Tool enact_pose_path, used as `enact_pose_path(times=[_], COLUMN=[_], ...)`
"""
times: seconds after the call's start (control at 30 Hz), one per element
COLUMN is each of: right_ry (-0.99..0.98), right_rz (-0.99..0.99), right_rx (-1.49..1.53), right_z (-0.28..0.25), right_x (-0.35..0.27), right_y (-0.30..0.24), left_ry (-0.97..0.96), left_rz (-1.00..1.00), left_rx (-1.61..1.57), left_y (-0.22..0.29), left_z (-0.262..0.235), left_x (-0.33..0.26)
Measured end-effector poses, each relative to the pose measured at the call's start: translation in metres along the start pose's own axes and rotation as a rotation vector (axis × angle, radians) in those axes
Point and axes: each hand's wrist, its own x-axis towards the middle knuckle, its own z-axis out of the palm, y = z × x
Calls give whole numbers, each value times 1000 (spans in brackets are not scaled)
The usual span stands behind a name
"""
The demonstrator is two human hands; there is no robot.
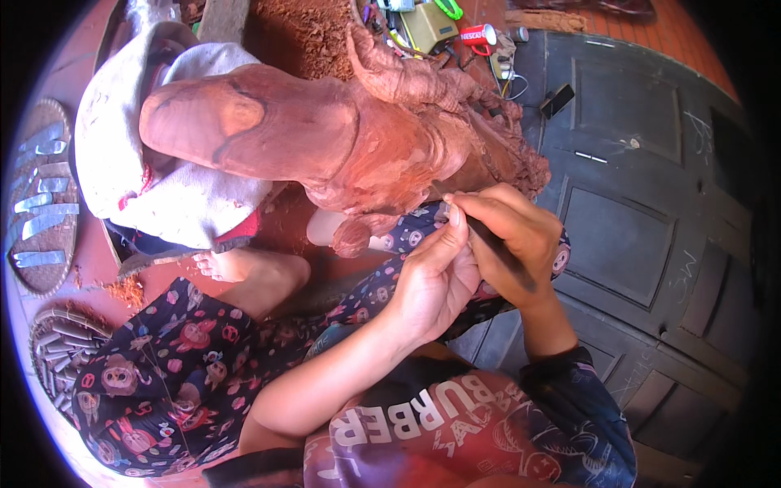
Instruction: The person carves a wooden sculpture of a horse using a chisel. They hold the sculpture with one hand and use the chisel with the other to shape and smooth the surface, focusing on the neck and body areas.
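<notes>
1. Far left: a round tray [45,277] bearing shiny metal strips [50,224]. Near left: a round basket [58,315] of dark cylindrical pieces [71,350]. Neither is touched by my hands.
2. Right of the tray: a bulky white cloth [106,150]. The smooth, rounded left end of the reddish wooden carving [325,134] rests against it. The carving lies across the far middle, its deeply worked, rugged part to the right.
3. Beyond the carving: loose wood shavings [293,41].
4. My left hand [439,281]: partly closed, thumb raised beside the tool, fingers curled. Whether it grips or only steadies, I cannot tell.
5. My right hand [512,232]: closed around a slim dark tool [508,264], its shaft slanting out beneath the palm. The tip meets the carving's near side; whether it is cutting, I cannot tell.
6. Right: a dark panelled surface [626,228], a black flat device [557,101] on its far part.
7. Finding, by my judgement: the step in hand is fine detailing of the carving's near side. The next move calls for a short, controlled stroke, with my left thumb clear of the edge.
</notes>
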Motion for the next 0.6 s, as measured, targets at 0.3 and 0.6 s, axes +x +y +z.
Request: enact_pose_path(times=[0.3,0.6], right_ry=[24,54], right_rz=[-11,-47], right_rx=[20,-11], right_z=[2,11], right_x=[1,-3], right_y=[3,2], left_ry=[-39,-45], left_rz=[5,-24], left_rx=[27,-13], left_y=[2,9], left_z=[-4,-6], left_x=[6,-4])
